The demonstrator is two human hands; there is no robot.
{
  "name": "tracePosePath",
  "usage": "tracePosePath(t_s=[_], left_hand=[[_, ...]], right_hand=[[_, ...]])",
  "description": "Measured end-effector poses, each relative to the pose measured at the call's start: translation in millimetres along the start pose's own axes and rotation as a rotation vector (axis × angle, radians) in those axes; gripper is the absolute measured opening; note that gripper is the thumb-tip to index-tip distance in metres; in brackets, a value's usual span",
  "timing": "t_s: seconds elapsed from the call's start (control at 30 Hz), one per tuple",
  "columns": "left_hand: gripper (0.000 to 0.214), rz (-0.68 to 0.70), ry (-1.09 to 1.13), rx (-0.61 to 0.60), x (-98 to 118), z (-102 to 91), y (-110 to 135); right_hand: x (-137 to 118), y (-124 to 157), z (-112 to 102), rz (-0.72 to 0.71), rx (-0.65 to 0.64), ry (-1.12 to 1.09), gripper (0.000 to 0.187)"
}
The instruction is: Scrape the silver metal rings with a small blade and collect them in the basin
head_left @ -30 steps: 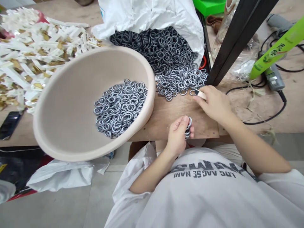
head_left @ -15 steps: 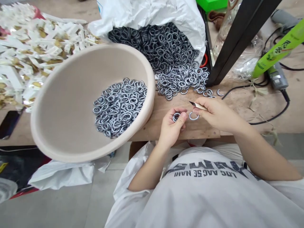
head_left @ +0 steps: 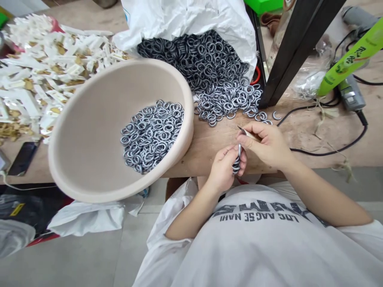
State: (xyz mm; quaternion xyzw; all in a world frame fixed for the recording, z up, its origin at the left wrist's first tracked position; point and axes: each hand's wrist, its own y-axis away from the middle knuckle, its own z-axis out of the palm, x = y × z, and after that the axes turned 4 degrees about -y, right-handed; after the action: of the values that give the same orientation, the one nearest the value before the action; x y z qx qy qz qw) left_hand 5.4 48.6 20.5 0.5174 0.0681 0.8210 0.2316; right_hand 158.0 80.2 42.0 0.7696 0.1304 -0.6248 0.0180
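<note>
Several grey rings [head_left: 236, 165] sit stacked in my left hand [head_left: 225, 167], whose fingers are closed around them. One ring stands up at the top of that stack, close to my right fingertips. My right hand [head_left: 267, 145] grips a small knife [head_left: 249, 134] with a dark pointed blade and a pale handle, its tip pointing left. Both hands are nearly touching above the table's front edge. Left of them stands a large beige basin [head_left: 86, 131] with a heap of grey rings [head_left: 152, 135] inside.
Behind my hands, more rings [head_left: 229, 99] spill from a white sack [head_left: 191, 18]. A black metal post [head_left: 295, 56], a green strip [head_left: 350, 63] and a black cable [head_left: 324, 153] are on the right. White pieces [head_left: 30, 95] and a phone [head_left: 23, 158] lie at left.
My left hand has turned and moved right, so its stacked rings now show. The single ring that hung below my right fingers is now at the top of the stack.
</note>
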Motion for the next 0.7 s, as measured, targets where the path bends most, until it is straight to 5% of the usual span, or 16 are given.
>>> tracePosePath(t_s=[0.23,0.43,0.7], left_hand=[[0.035,0.080,0.017,0.158,-2,7.8,0],[0.037,0.105,0.007,0.085,-2,5.0,1],[0.034,0.054,0.055,0.109,-2,2.5,-1]], right_hand=[[-7,11,3,-0.143,0.013,0.331,0.027],[3,11,1,0.101,-0.139,-0.107,0.035],[-7,26,-6,-0.167,-0.185,0.384,0.037]])
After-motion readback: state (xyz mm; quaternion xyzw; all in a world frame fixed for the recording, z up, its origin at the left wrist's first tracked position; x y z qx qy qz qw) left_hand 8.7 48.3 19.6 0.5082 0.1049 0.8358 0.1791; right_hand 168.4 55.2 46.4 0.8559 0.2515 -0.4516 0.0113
